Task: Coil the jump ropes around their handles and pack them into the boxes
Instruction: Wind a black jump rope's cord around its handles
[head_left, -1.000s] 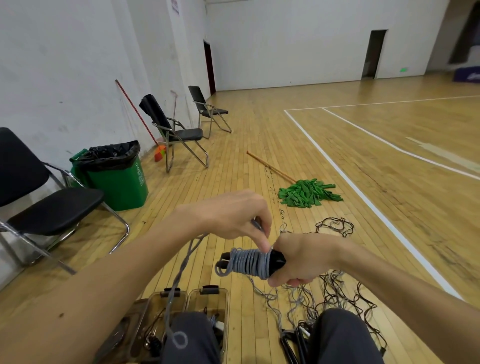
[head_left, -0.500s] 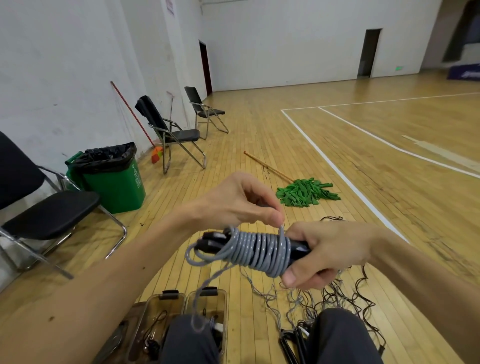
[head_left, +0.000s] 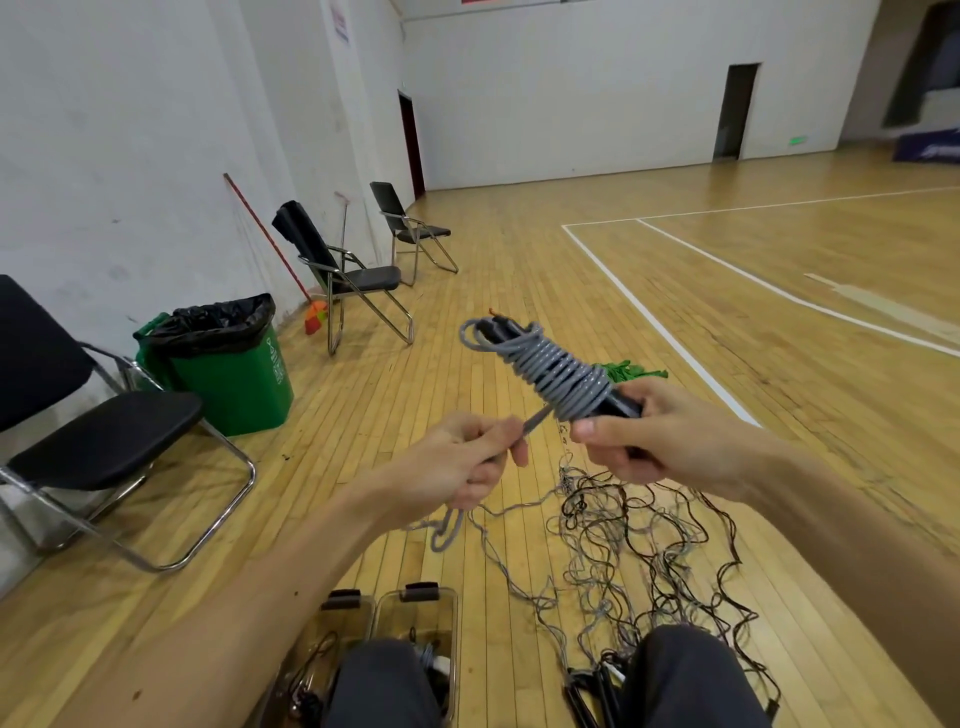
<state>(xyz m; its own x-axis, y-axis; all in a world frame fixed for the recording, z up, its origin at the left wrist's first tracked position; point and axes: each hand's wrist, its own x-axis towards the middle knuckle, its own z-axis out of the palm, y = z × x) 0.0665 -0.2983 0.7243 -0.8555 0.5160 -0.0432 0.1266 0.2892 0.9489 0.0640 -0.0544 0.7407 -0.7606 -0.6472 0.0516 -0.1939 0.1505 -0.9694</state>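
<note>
Two clear boxes (head_left: 415, 616) sit on the floor (head_left: 519, 270) by the knees, with a few ropes inside. A tangle of loose ropes (head_left: 623, 540) sprawls just to their right. Above them, the left hand (head_left: 467, 462) has dropped from over the coil to below and left of it, pinching the grey tail taut. The right hand (head_left: 660, 441) grips the black handles (head_left: 618, 408). The grey jump rope (head_left: 556, 371) wound on them now tilts up and away instead of lying level. A folding chair (head_left: 104, 441) and a green bin (head_left: 234, 384) crowd the left wall. Beyond a green mop (head_left: 631, 371), the floor lies open ahead and to the right.
</note>
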